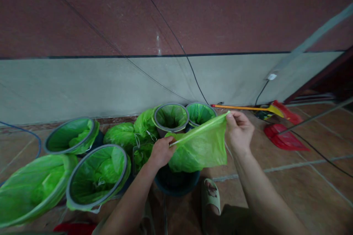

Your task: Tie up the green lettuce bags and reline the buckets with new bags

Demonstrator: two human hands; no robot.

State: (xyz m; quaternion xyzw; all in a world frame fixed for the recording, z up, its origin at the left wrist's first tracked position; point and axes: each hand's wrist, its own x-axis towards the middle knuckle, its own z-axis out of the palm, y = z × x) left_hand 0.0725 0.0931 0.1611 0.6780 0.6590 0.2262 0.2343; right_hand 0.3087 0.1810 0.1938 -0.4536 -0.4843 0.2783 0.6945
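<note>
Stretched between my two hands is a green plastic garbage bag (205, 147), its top edge pulled taut. My left hand (162, 151) pinches the left end of that edge. At the upper right corner, my right hand (239, 129) grips the bag with thumb and fingers closed. The bag hangs partly over a dark bucket (178, 187), which stands on the floor below and shows no liner at its visible rim. Behind the bag, a lined bin (171, 116) and another lined bin (200, 113) stand against the wall.
At the left are a round lined bin (97, 176), a second lined bin (71, 136) and a large lined bin (33, 189). Tied green bags (120, 136) lie between bins. A broom (242, 108) and red dustpan (284, 137) lie at right; cables run along the wall.
</note>
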